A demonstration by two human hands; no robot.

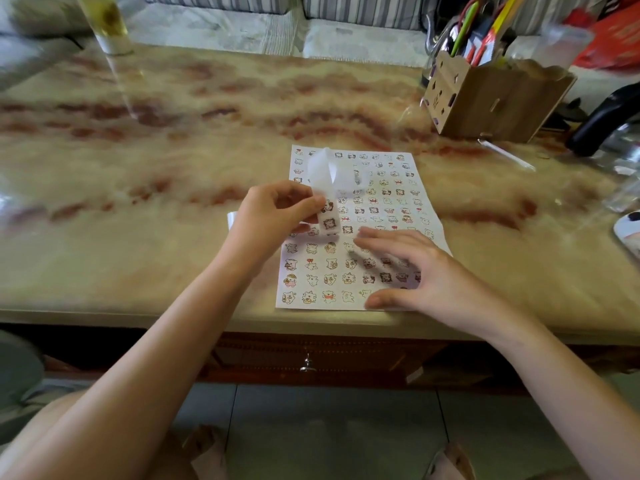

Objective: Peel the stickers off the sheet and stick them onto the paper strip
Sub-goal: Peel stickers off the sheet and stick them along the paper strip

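The sheet [381, 188] lies flat on the marbled table [173, 161], near its front edge, with rows of small cartoon stickers [313, 280] covering it. The left hand [277, 209] is over the sheet's 9 o'clock edge and pinches the white strip [325, 168] between thumb and curled fingers. From the pinch, the strip loops up towards 12 o'clock above the sheet's upper part. Its short lower end hangs at 6 o'clock from the fingertips and carries two stickers.

The right hand [426, 271] is spread over the sheet's 4 o'clock corner, grasping nothing, with the fingers straight and pointing towards 10 o'clock. The thumb lies by the sheet's near edge. Blur hides whether the fingertips touch the paper.

A cardboard box [495, 95] full of pens stands at 1 o'clock from the sheet, well apart. A tall glass [107, 22] stands far off at 11 o'clock.
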